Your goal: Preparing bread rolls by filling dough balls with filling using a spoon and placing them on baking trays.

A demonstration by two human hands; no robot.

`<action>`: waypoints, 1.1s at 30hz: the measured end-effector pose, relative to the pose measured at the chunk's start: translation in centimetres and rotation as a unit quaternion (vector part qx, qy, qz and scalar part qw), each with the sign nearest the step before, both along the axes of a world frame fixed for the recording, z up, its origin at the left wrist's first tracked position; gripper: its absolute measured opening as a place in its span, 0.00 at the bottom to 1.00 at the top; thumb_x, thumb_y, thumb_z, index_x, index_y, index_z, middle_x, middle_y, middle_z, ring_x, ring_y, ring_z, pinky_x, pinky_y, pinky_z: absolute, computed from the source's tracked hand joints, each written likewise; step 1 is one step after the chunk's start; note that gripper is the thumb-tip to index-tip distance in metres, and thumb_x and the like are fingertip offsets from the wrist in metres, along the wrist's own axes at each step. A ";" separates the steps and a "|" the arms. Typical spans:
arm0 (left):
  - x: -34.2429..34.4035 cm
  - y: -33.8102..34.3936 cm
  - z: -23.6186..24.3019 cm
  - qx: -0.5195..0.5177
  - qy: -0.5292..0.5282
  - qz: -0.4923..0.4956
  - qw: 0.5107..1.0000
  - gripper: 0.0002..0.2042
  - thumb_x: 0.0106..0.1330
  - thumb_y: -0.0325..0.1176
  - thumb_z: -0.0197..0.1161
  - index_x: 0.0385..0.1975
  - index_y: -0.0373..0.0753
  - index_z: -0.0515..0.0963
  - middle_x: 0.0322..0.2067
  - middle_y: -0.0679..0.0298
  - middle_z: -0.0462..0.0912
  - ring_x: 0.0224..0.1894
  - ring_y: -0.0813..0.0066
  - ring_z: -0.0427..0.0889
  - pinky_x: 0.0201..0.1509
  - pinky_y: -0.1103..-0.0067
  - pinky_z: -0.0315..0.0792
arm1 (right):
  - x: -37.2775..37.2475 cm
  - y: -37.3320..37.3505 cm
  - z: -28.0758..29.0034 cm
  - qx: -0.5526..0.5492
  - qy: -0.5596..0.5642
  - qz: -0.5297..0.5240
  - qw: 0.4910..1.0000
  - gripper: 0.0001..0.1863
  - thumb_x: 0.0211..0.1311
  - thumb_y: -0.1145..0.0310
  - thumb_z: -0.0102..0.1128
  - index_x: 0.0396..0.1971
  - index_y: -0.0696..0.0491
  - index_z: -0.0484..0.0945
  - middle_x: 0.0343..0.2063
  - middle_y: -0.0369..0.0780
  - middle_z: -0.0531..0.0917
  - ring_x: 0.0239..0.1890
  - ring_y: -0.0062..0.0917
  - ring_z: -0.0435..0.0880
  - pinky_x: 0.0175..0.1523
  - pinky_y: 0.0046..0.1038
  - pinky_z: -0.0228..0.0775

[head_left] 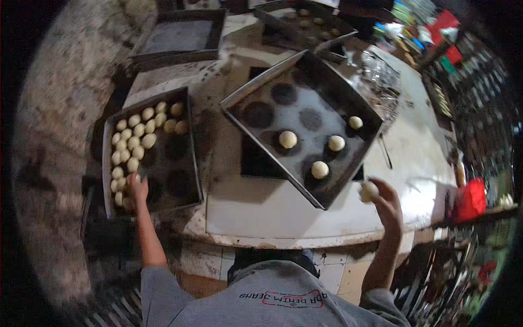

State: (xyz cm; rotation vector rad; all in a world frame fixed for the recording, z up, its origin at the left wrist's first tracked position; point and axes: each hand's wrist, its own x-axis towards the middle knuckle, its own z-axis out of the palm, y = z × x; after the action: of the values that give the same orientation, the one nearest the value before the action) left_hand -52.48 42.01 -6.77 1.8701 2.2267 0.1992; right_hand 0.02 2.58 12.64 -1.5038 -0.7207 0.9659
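My right hand (388, 203) is off the table's front edge side of the middle tray, with its fingers closed round a pale dough ball (369, 192). To the left, my left hand (137, 192) reaches into a dark metal tray (197, 169) holding many dough balls (134, 143), bunched along its left side. Its fingers are bent round a dough ball at the fingertips, partly covered by the hand. The middle square tray (348, 185) sits turned at an angle and holds several spaced dough balls (319, 169), with dark round marks on its base.
A shallow tray (218, 41) lies at the back left, and another tray with dough balls (348, 37) at the back. Crumpled clear plastic (379, 73) is on the white tabletop (245, 218). A red package (469, 200) stands at the right edge, near crowded racks.
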 end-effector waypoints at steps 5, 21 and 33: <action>-5.4 2.3 -5.8 0.108 -0.120 -0.024 0.987 0.14 0.55 0.35 0.60 0.41 0.41 0.73 0.49 0.60 0.67 0.52 0.60 0.66 0.52 0.67 0.64 | -2.2 13.9 7.2 0.140 -0.341 -0.141 0.919 0.17 0.57 0.73 0.52 0.47 0.60 0.67 0.42 0.42 0.75 0.45 0.21 0.72 0.51 0.24 0.62; 2.9 -1.7 2.0 0.320 -0.085 0.072 0.941 0.17 0.55 0.36 0.60 0.42 0.33 0.71 0.41 0.55 0.74 0.43 0.59 0.73 0.49 0.68 0.66 | -9.7 -9.1 -8.2 -0.073 -0.503 -0.438 0.742 0.12 0.49 0.71 0.56 0.34 0.60 0.71 0.36 0.47 0.72 0.42 0.38 0.70 0.48 0.36 0.61; 28.5 -60.6 14.7 -0.532 -0.343 -0.765 0.122 0.28 0.49 0.33 0.64 0.51 0.37 0.64 0.49 0.60 0.67 0.53 0.70 0.65 0.56 0.73 0.59 | -41.2 -45.3 -28.9 -0.281 -0.047 -0.624 0.727 0.13 0.45 0.69 0.59 0.32 0.59 0.75 0.34 0.43 0.76 0.36 0.27 0.74 0.41 0.26 0.66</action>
State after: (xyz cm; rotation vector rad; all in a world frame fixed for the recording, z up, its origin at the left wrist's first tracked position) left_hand -23.95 -18.57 7.89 1.2969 -0.8982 -0.5943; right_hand -41.19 -42.73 -16.29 -2.0448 0.6481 -0.0023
